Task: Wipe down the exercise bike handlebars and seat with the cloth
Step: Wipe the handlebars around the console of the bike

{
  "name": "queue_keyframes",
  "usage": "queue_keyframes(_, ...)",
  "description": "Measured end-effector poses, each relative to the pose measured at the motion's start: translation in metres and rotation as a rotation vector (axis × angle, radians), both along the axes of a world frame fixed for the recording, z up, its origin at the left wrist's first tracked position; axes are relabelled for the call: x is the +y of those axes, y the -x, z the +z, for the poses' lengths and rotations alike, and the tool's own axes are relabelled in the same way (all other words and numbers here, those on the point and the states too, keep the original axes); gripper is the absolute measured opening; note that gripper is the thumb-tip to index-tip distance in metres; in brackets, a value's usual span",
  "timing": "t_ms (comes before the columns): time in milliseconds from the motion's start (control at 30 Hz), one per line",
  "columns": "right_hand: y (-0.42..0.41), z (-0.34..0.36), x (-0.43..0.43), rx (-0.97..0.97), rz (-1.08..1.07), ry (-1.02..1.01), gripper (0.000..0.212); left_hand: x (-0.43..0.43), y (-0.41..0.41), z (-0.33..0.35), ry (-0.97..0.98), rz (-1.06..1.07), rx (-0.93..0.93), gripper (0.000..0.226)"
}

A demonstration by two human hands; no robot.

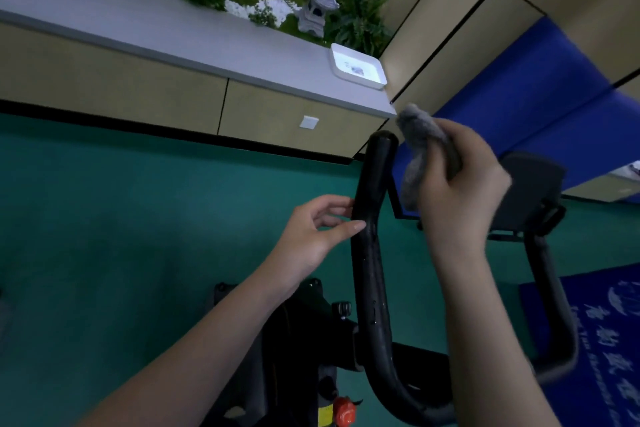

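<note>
- left hand [311, 229]: fingers loosely apart, fairly straight; thumb tip and fingertips touch the left side of the bar, not wrapped round it; reads as steadying, not gripping
- left handlebar arm [372, 253]: black, runs up from the bend at bottom to a rounded tip near the ledge corner; specks or droplets on its surface, can't tell which
- cloth [419, 156]: grey, bunched; sits just beside the tip of that arm on its right side, one end poking up, one hanging down; contact with the bar not clear
- right hand [464, 191]: fingers curled tight round the cloth; blurred
- console bracket [530, 191]: behind the right hand, between the two arms
- right handlebar arm [550, 305]: well apart from the cloth, no hand on it
- seat: not in view
- step, my read: handlebar wipe, left arm, at or near the tip; seat not yet reached
- next move calls for: cloth pressed onto the bar and wrapped partly round it, drawn down towards the bend; left hand must clear the path or shift lower; then the right arm
</note>
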State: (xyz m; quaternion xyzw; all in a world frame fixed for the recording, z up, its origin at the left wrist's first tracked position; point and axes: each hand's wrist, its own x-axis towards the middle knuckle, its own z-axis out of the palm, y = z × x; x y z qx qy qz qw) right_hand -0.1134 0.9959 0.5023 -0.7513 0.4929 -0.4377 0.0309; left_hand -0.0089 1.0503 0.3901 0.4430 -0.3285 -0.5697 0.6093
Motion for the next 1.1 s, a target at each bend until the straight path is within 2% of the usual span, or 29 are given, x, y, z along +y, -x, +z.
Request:
queue_keyframes(100, -0.016, -0.012, -0.002, 0.095, -0.030, -0.124, 0.028, -0.001, 0.000, -0.002, 0.013, 0.006, -0.005, 0.027)
queue_keyframes(167, -0.015, -0.022, 0.005, 0.089, -0.054, -0.173, 0.031, -0.001, -0.002, -0.005, 0.017, -0.001, -0.011, 0.031)
queue_keyframes(333, -0.005, -0.035, 0.022, -0.032, -0.081, -0.351, 0.028, -0.003, -0.004, -0.007, 0.022, -0.032, -0.016, 0.033)
queue_keyframes(533, -0.017, -0.031, -0.010, -0.196, -0.167, -0.460, 0.031, -0.002, -0.004, -0.004, 0.024, -0.038, -0.019, 0.032)
queue_keyframes(733, -0.012, -0.026, -0.016, -0.361, 0.005, -0.738, 0.038, -0.002, -0.003, -0.003, 0.001, -0.030, -0.016, 0.030)
queue_keyframes(867, -0.004, -0.024, -0.015, -0.392, 0.115, -0.890, 0.036, -0.001, -0.004, -0.003, -0.029, -0.025, -0.001, 0.032)
queue_keyframes(1100, -0.002, -0.025, -0.007, -0.310, 0.146, -0.928, 0.038, -0.001, -0.003, -0.001, -0.062, -0.009, 0.040, 0.032)
